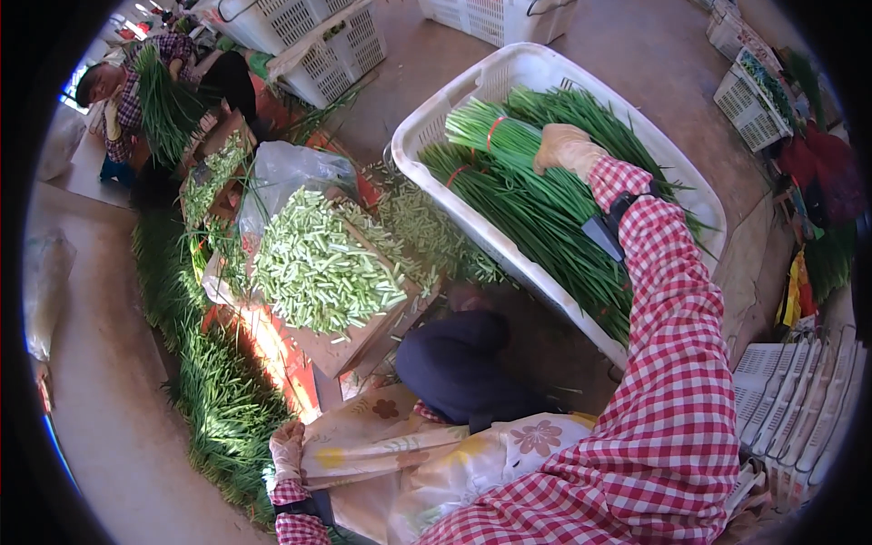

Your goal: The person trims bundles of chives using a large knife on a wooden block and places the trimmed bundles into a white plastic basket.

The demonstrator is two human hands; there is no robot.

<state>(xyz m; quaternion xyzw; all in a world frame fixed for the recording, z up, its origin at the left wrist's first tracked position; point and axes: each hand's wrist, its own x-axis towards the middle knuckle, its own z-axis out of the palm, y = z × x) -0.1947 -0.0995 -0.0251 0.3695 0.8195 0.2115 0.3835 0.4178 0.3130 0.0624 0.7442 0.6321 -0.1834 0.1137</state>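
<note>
My right hand point(568, 151), in a tan glove, is closed on a bundle of green chives point(509, 136) tied with a red band. This bundle lies on other chives point(536, 232) inside a large white plastic basket point(486, 238). At the lower left my gloved left hand point(287, 450) is beside the edge of my flowered apron point(381, 445) and a long heap of loose chives point(227, 400). Its fingers are too small and partly hidden to tell whether they grip anything. Between the heap and the basket, cut pale stalk ends point(322, 263) cover a wooden block point(363, 341).
A co-worker point(168, 54) at the upper left holds a bunch of chives point(165, 104). White crates point(336, 54) stand at the back, with stacked baskets point(799, 400) at the right. A clear plastic bag point(295, 177) sits behind the cut ends. My bent knee point(450, 359) is near the block.
</note>
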